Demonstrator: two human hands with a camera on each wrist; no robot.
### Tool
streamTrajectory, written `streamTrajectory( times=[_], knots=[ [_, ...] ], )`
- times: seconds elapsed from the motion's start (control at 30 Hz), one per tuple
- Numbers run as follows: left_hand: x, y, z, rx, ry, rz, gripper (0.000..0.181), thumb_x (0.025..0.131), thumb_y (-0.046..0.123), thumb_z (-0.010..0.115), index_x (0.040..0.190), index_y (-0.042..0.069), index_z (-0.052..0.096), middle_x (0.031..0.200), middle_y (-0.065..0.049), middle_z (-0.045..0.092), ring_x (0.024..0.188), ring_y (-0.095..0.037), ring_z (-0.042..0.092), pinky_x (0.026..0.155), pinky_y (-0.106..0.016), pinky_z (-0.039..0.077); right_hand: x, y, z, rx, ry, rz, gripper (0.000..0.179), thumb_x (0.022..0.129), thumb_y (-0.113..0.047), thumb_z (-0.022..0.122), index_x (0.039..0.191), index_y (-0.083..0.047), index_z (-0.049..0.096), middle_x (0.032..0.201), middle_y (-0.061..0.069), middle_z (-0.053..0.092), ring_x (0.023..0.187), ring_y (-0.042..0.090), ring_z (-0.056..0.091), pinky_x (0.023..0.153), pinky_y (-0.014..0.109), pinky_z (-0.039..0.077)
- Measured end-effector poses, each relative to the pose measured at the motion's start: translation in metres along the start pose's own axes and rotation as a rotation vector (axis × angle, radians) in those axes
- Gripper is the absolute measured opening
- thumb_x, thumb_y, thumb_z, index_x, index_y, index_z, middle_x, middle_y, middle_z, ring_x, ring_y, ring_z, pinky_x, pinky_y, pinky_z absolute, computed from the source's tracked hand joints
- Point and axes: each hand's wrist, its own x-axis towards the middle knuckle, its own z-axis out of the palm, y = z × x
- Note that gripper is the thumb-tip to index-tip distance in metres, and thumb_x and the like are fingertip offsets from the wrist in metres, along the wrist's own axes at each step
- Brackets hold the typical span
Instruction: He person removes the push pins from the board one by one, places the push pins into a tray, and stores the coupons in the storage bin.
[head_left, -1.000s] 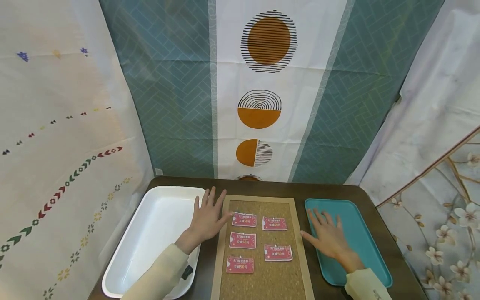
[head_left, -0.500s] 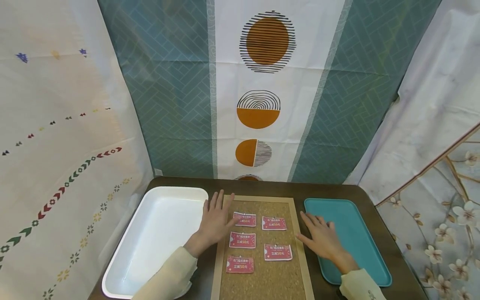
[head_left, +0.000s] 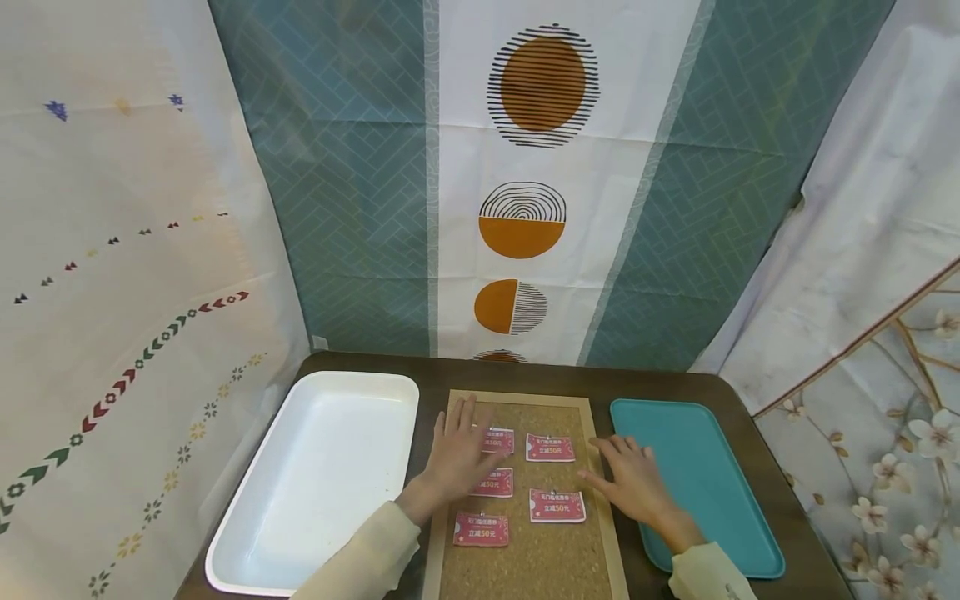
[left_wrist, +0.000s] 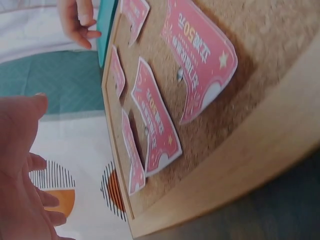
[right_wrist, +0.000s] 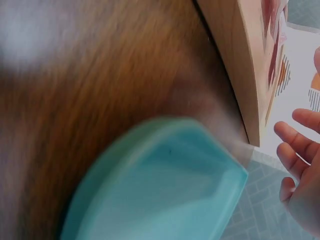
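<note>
Several pink paper coupons point(head_left: 481, 530) are fixed to a wood-framed cork board point(head_left: 540, 558), in two columns. Small shiny pins show at their top edges in the left wrist view, and the paper curls off the cork. My left hand point(head_left: 452, 458) hovers over the board's upper left, fingers spread, partly covering the two upper left coupons in the head view. Over the board's right frame strip is my right hand point(head_left: 636, 487), its fingers loosely bent and nearest the right-column coupon point(head_left: 557, 506). Both hands hold nothing and appear apart from the board.
A deep white tray point(head_left: 225, 533) stands left of the board. On the right lies a shallow teal tray point(head_left: 768, 546), partly under my right forearm. All rest on a dark brown table point(head_left: 525, 377). Patterned cloths point(head_left: 360, 208) hang behind and at both sides.
My left hand has moved right, from beside the white tray to over the board. My right hand has moved left, from above the teal tray to the board's edge. The coupons have not moved.
</note>
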Motion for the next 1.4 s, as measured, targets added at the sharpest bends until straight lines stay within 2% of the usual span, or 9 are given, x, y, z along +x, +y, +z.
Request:
streamTrajectory(
  times=[0.17, 0.4, 0.53, 0.73, 0.97, 1.07, 1.2, 1.4],
  knots=[
    [-0.002, 0.006, 0.004, -0.036, -0.024, -0.007, 0.08, 0.099, 0.054, 0.069, 0.163, 0.018, 0.038, 0.171, -0.023, 0.028, 0.158, -0.051, 0.024, 0.12, -0.072, 0.027, 0.0, -0.004, 0.004, 0.135, -0.038, 0.028, 0.046, 0.092, -0.049, 0.079, 0.125, -0.018, 0.073, 0.114, 0.0, 0.069, 0.103, 0.019, 0.055, 0.077, 0.039, 0.029],
    [-0.004, 0.016, 0.009, -0.145, -0.044, -0.032, 0.076, 0.099, 0.041, 0.074, 0.161, 0.014, 0.039, 0.16, -0.024, 0.045, 0.146, -0.048, 0.046, 0.111, -0.068, 0.043, 0.001, -0.011, 0.007, 0.277, -0.055, 0.044, 0.035, 0.092, -0.039, 0.083, 0.118, -0.018, 0.074, 0.095, -0.011, 0.068, 0.093, 0.012, 0.055, 0.083, 0.042, 0.033],
    [-0.006, 0.019, 0.017, -0.158, -0.047, -0.041, 0.073, 0.098, 0.037, 0.076, 0.158, 0.012, 0.044, 0.156, -0.022, 0.05, 0.141, -0.046, 0.051, 0.107, -0.062, 0.05, 0.002, -0.014, 0.012, 0.322, -0.067, 0.068, 0.03, 0.09, -0.036, 0.085, 0.113, -0.018, 0.074, 0.089, -0.014, 0.065, 0.089, 0.008, 0.053, 0.085, 0.042, 0.035],
    [-0.011, 0.024, 0.032, -0.227, -0.071, -0.045, 0.075, 0.095, 0.033, 0.08, 0.157, 0.008, 0.046, 0.145, -0.024, 0.057, 0.134, -0.046, 0.057, 0.106, -0.062, 0.05, 0.003, -0.018, 0.019, 0.354, -0.085, 0.072, 0.023, 0.09, -0.035, 0.086, 0.104, -0.023, 0.072, 0.082, -0.015, 0.06, 0.083, 0.007, 0.05, 0.081, 0.039, 0.031],
    [-0.017, 0.031, 0.038, -0.379, -0.115, -0.137, 0.073, 0.097, 0.032, 0.077, 0.158, 0.007, 0.045, 0.13, -0.015, 0.07, 0.114, -0.031, 0.072, 0.086, -0.044, 0.063, 0.005, -0.024, 0.026, 0.366, -0.068, 0.043, 0.02, 0.086, -0.031, 0.089, 0.089, -0.03, 0.069, 0.082, -0.017, 0.057, 0.083, 0.007, 0.047, 0.079, 0.036, 0.031],
    [-0.019, 0.034, 0.038, -0.482, -0.149, -0.177, 0.071, 0.098, 0.033, 0.076, 0.156, 0.005, 0.045, 0.112, -0.01, 0.073, 0.093, -0.022, 0.073, 0.071, -0.035, 0.061, 0.004, -0.028, 0.03, 0.376, -0.087, 0.047, 0.02, 0.086, -0.027, 0.089, 0.087, -0.029, 0.069, 0.083, -0.016, 0.058, 0.086, 0.007, 0.048, 0.079, 0.037, 0.03],
    [-0.022, 0.038, 0.042, -0.598, -0.19, -0.22, 0.067, 0.099, 0.029, 0.076, 0.154, 0.004, 0.048, 0.085, 0.002, 0.065, 0.067, -0.01, 0.061, 0.054, -0.028, 0.049, 0.001, -0.033, 0.034, 0.377, -0.12, 0.049, 0.02, 0.087, -0.024, 0.088, 0.087, -0.032, 0.069, 0.085, -0.018, 0.058, 0.089, 0.007, 0.047, 0.082, 0.038, 0.029],
    [-0.024, 0.043, 0.054, -0.635, -0.205, -0.206, 0.065, 0.096, 0.023, 0.077, 0.151, 0.002, 0.05, 0.074, 0.007, 0.059, 0.053, -0.005, 0.052, 0.045, -0.023, 0.04, 0.0, -0.038, 0.037, 0.364, -0.113, 0.026, 0.024, 0.083, -0.02, 0.089, 0.085, -0.033, 0.069, 0.085, -0.019, 0.059, 0.089, 0.007, 0.049, 0.085, 0.04, 0.031]
  ],
)
